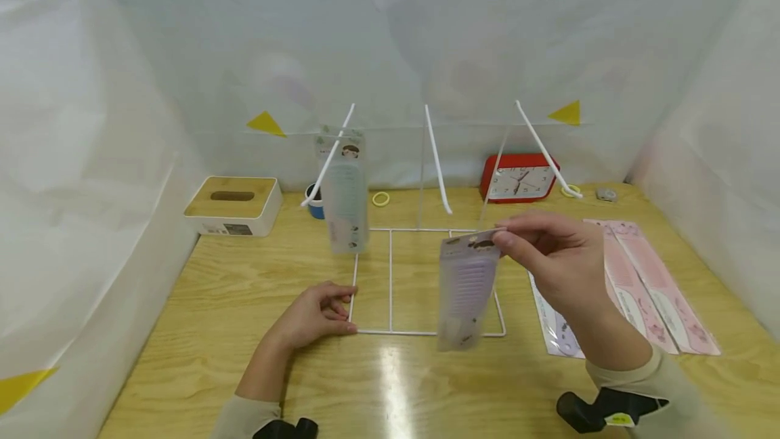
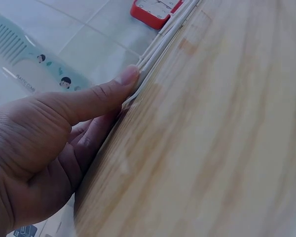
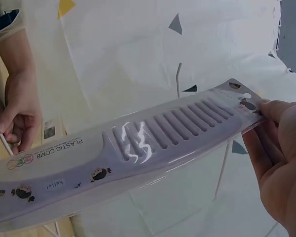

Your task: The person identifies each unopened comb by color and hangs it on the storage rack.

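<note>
My right hand [image 1: 551, 256] pinches the top corner of a packaged purple comb [image 1: 468, 283], which hangs in front of a white wire display rack [image 1: 390, 283]. "Plastic comb" is printed on its card in the right wrist view. My left hand [image 1: 317, 314] holds the front left corner of the rack's base, thumb and fingers around the wire [image 2: 150, 64]. On the rack's left hook [image 1: 329, 162] hangs a packaged green comb [image 1: 346, 202]. The middle hook [image 1: 437, 161] and right hook [image 1: 545, 148] carry nothing.
Packaged pink combs [image 1: 661, 283] and a purple one [image 1: 557, 330] lie at the right. Along the back stand a tissue box [image 1: 262, 212], a blue cup-like object [image 1: 315, 208] and a red clock [image 1: 521, 178]. A yellow ring [image 1: 380, 199] lies behind the rack.
</note>
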Available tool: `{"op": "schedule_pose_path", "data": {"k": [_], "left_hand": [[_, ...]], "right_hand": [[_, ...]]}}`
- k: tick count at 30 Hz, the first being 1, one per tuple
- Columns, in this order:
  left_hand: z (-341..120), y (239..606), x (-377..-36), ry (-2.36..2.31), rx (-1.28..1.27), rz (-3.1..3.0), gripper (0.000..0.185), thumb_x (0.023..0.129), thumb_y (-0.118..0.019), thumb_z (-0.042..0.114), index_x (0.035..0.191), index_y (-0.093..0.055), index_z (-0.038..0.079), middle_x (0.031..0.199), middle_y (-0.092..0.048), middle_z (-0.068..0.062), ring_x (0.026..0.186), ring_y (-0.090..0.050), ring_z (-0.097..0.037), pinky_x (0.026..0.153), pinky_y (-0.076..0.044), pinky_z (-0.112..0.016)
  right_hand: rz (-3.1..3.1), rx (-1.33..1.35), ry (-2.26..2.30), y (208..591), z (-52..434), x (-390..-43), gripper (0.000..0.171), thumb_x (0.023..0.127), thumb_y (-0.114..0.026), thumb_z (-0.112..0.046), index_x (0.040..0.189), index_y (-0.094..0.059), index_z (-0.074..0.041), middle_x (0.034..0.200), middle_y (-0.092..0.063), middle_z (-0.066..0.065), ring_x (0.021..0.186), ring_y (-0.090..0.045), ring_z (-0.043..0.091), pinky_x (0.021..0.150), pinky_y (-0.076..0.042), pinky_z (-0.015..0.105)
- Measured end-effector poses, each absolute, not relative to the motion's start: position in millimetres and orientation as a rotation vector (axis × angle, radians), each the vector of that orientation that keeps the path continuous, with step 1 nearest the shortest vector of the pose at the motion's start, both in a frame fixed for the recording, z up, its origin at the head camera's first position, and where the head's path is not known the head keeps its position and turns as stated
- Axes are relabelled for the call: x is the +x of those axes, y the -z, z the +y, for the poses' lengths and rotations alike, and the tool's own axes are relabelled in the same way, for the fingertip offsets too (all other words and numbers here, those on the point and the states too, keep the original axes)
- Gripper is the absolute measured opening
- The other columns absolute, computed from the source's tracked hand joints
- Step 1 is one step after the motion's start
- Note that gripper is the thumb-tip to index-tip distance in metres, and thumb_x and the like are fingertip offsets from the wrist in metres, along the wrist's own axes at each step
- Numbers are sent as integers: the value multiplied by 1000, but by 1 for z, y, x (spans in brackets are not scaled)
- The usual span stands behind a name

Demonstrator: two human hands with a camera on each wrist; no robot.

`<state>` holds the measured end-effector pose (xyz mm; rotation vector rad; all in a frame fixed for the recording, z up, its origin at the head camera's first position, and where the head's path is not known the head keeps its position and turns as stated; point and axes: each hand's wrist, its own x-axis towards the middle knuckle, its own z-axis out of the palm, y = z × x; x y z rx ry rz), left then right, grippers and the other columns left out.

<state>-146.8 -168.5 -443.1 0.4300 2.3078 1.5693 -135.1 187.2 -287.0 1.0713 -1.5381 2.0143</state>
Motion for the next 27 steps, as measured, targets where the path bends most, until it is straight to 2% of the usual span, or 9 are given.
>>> {"op": "schedule_pose_path", "data": {"k": [7, 15, 21, 27], "left_hand": [[-169, 444, -147, -1581, 437, 2307, 66, 77, -86, 7, 135, -58, -5, 117, -58, -21, 92, -67, -22, 80, -60, -20], [-169, 448, -148, -1560, 446, 2331, 66, 77, -86, 10, 135, -58, -4, 116, -59, -20, 91, -67, -17, 80, -60, -21], [-168, 449, -149, -1557, 441, 2344, 66, 77, -87, 14, 135, -60, -2, 117, -60, -18, 89, -66, -13, 80, -60, -21], [-169, 450, -149, -1555, 439, 2351, 65, 77, -87, 12, 134, -60, -3, 117, -60, -19, 89, -66, -15, 79, -60, -21]], "right_hand": [[-1476, 1081, -1889, 271, 163, -137, 12, 81, -74, 14, 92, -71, 14, 92, -76, 9, 79, -73, 13, 69, -61, 20], [-1599, 972, -1844, 268, 156, -149, 8, 84, -74, 9, 92, -72, 11, 88, -76, 4, 71, -70, 11, 64, -59, 19], [-1722, 829, -1823, 273, 154, -174, 11, 85, -75, 4, 94, -73, 9, 86, -75, -3, 69, -67, 9, 65, -58, 18], [-1812, 653, -1913, 273, 150, -211, 10, 87, -76, -3, 97, -76, 0, 87, -76, -3, 74, -69, 8, 72, -60, 20]]}}
